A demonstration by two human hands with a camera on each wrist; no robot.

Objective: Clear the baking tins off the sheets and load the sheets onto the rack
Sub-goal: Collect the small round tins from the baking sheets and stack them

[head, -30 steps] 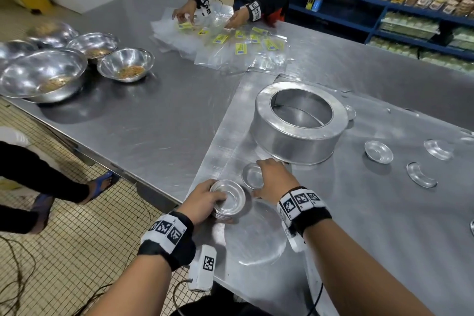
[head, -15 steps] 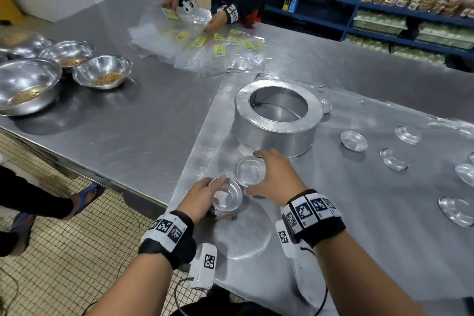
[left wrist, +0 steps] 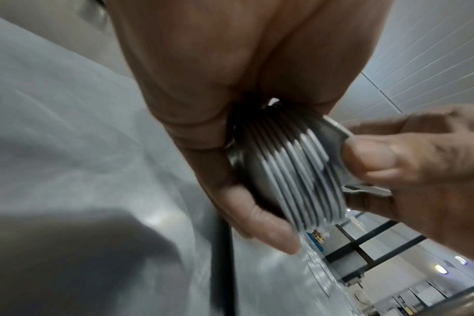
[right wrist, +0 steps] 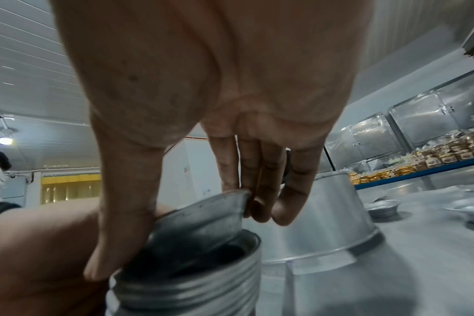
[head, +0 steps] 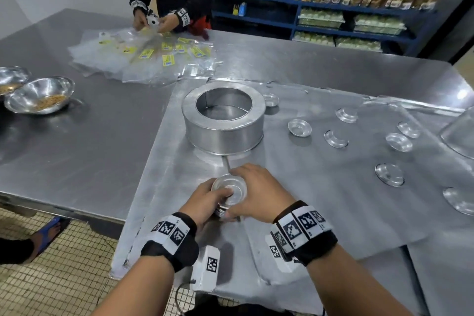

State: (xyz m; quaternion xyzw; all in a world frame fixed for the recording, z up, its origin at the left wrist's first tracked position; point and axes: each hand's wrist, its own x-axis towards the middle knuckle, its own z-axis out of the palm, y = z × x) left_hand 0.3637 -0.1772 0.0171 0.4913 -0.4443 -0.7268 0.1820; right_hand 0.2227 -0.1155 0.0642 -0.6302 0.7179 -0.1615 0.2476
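Observation:
My left hand [head: 218,200] grips a stack of several small round tins [head: 223,209] above the near part of the baking sheet [head: 320,208]. My right hand [head: 232,192] pinches one small tin [head: 230,187] by its rim and sets it tilted into the top of the stack. In the left wrist view the stack's nested rims [left wrist: 290,177] show, with the right hand's fingers [left wrist: 393,160] on the top tin [left wrist: 336,136]. The right wrist view shows that tin [right wrist: 200,220] half inside the stack [right wrist: 192,288]. A large ring tin [head: 223,126] stands just beyond. Several small tins [head: 299,128] lie scattered to the right.
The sheet lies on a steel table [head: 89,149]. Steel bowls [head: 38,95] sit at the far left. Another person sorts plastic bags [head: 143,59] at the far side. Blue shelves of packaged goods [head: 333,7] stand behind. Another large tin [head: 459,133] shows at the right edge.
My right hand picked a small tin off the sheet near the ring tin and carried it onto the stack in my left hand. The hands have come together.

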